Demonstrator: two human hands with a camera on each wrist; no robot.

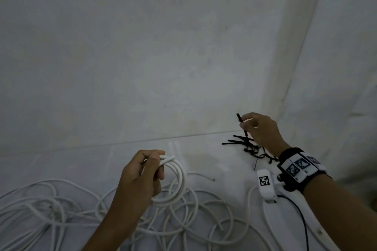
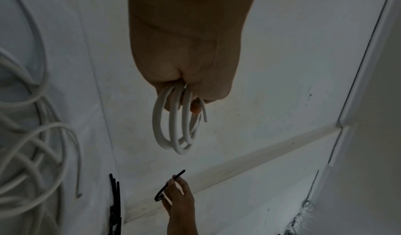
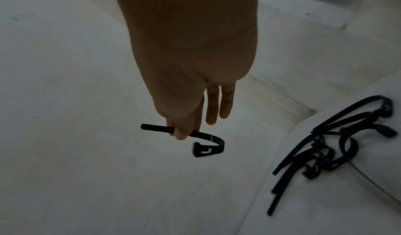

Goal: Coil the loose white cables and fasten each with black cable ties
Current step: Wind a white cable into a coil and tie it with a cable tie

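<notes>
L hand (image 1: 142, 173) fingers gripping upright cable coil (image 1: 175, 181), R hand (image 1: 259, 130) pinching near-vertical black tie (image 1: 241, 123)

The coiled white cable (image 1: 177, 177) has a smooth, faintly glossy plastic jacket, as do the loose white cables (image 1: 51, 210) heaped along the near edge of the floor (image 1: 204, 159). The black cable tie (image 3: 208, 140) looks like matt, flexible plastic with a flat strap and moulded head; the spare black ties (image 3: 325, 144) look the same. The floor is pale, smooth and dull, with faint stains. The wall (image 1: 142, 47) is matt painted plaster, slightly blotchy. The wrist band (image 1: 293, 167) looks like black fabric carrying hard white plastic tags.
</notes>
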